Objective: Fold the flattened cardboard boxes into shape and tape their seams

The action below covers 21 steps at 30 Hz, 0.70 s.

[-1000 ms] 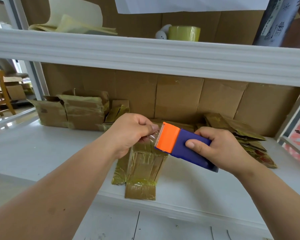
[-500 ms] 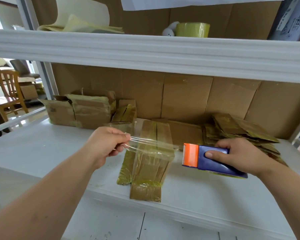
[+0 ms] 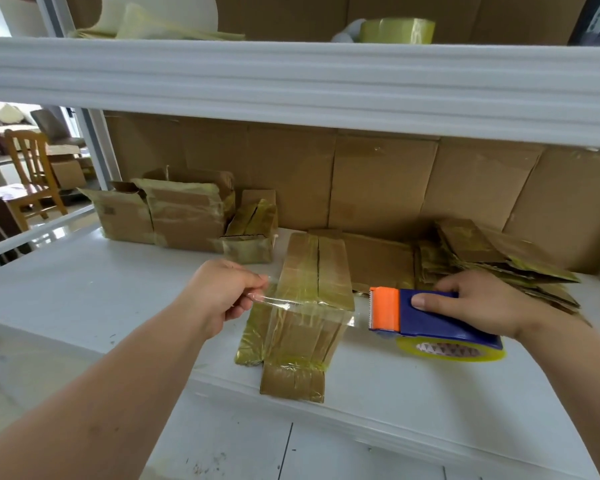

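L hand [image 3: 222, 296] pinches end of clear tape [image 3: 309, 308], stretched across top of folded box [image 3: 302, 306] standing mid-shelf [image 3: 84, 299]. R hand [image 3: 478, 303] grips blue/orange dispenser [image 3: 426, 317] just right of box. Flat boxes [image 3: 499, 258] piled behind R hand.

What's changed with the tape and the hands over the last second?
The hands drew apart: the right hand carried the tape dispenser rightward, while the left hand kept pinching the tape end, stretching a clear strip across the cardboard box. Both grips and the box stayed as before.
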Tool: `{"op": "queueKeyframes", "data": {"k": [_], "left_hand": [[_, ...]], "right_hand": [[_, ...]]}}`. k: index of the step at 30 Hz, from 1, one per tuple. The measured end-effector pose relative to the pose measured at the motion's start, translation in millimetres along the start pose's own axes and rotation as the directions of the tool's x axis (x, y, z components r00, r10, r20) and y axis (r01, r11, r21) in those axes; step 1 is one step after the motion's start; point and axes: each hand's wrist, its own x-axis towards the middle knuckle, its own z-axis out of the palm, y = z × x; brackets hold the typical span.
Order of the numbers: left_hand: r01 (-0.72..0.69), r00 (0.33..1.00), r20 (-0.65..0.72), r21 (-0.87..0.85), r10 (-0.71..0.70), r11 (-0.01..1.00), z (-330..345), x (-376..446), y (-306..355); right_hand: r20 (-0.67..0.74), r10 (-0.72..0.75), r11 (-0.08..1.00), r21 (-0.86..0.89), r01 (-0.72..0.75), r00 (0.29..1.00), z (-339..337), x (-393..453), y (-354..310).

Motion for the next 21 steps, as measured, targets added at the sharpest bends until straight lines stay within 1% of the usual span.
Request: {"op": "queueKeyframes", "data": {"k": [6,10,13,17,19,21], "left_hand": [[0.088,0.996,0.015,0.04,-0.089,0.995,3.0,4.4,-13.8],[0.126,0.99,0.043,0.103,-0.131,0.987,4.1,2.1,-19.7],[0.106,0.992,0.039,0.213,-0.117,0.971,2.0,1.7,-19.3],[0.088,0.994,0.021,0.382,-0.103,0.92,-0.9,3.0,-16.1],[0.079,0.994,0.027,0.467,-0.103,0.881,-2.1,4.6,-13.6],[0.084,0.99,0.043,0.568,-0.132,0.819,-5.0,5.1,-13.6]], "right_hand": [[0.082,0.009,0.999,-0.038,-0.005,0.997,6.3,9.3,0.1],[0.114,-0.004,1.0,-0.011,0.005,0.993,19.5,15.7,-2.5],[0.137,-0.01,1.0,0.027,0.006,0.99,27.9,20.9,-4.9],[0.153,-0.031,0.999,0.041,0.025,0.988,35.9,29.1,-9.9],[0.144,-0.042,0.999,0.031,0.038,0.989,36.7,33.1,-10.0],[0.136,-0.041,0.999,0.015,0.039,0.99,35.7,34.9,-8.6]]}}
